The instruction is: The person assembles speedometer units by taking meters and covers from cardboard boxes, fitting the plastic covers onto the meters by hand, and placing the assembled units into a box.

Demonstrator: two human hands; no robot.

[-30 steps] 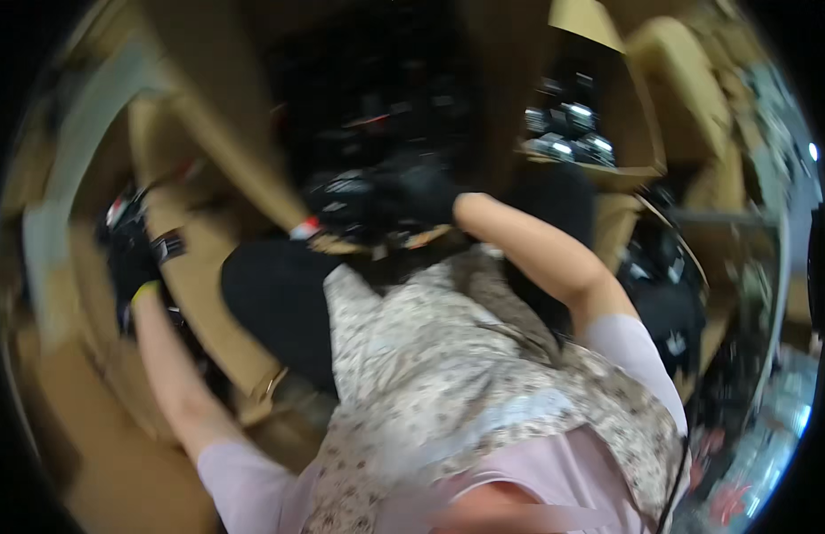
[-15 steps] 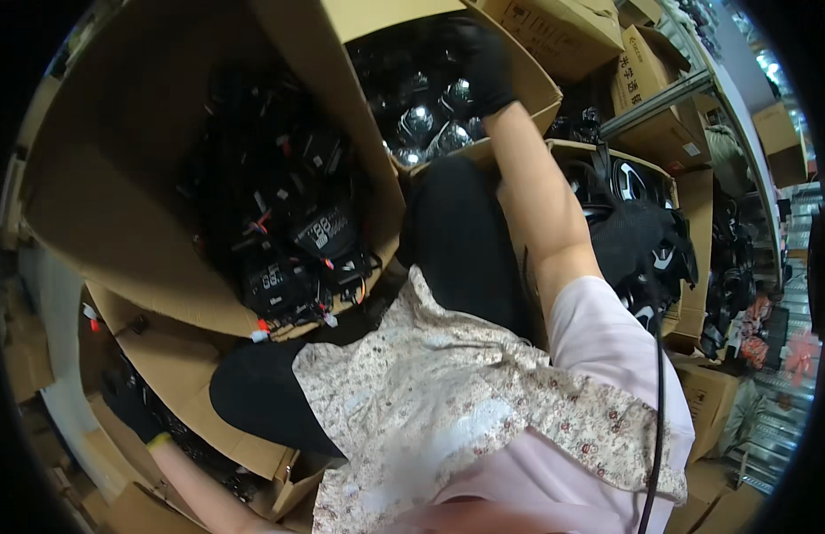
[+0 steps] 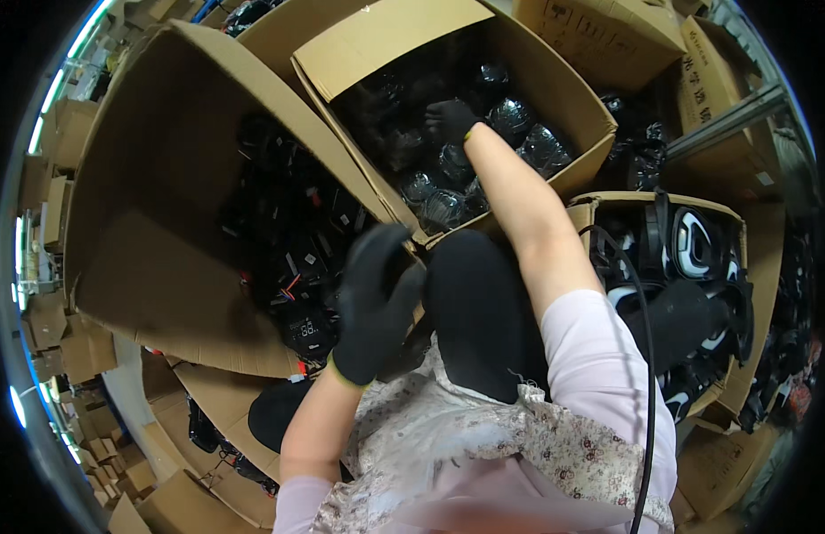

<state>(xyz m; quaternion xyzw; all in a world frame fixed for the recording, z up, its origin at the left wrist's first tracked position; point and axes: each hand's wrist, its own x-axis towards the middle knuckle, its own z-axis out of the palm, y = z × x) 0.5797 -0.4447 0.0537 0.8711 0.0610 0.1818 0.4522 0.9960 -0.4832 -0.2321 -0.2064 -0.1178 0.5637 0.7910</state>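
My left hand (image 3: 373, 303), in a black glove, is raised beside the near flap of the box of display units. Its thumb stands apart from the fingers and nothing shows in its grasp. Those black display units (image 3: 307, 329) lie heaped with loose wires and small connectors. Farther right, my right hand (image 3: 450, 121), also black-gloved, reaches into a carton (image 3: 599, 147) of rounded black pieces in clear plastic wrap (image 3: 512, 116). It is over the pieces with its fingers stretched leftward; its fingertips are dark, and I make out nothing held.
A tall cardboard box (image 3: 154, 222) walls in the display units at left. On the right stands a box with black and white moulded parts (image 3: 693, 242). Below left, another open carton (image 3: 225, 405) holds dark wired pieces. A black cable (image 3: 646, 383) hangs over my right arm.
My left hand has come up from the lower-left carton to beside the display units. My right hand has shifted left within the carton of wrapped pieces. The view has turned too.
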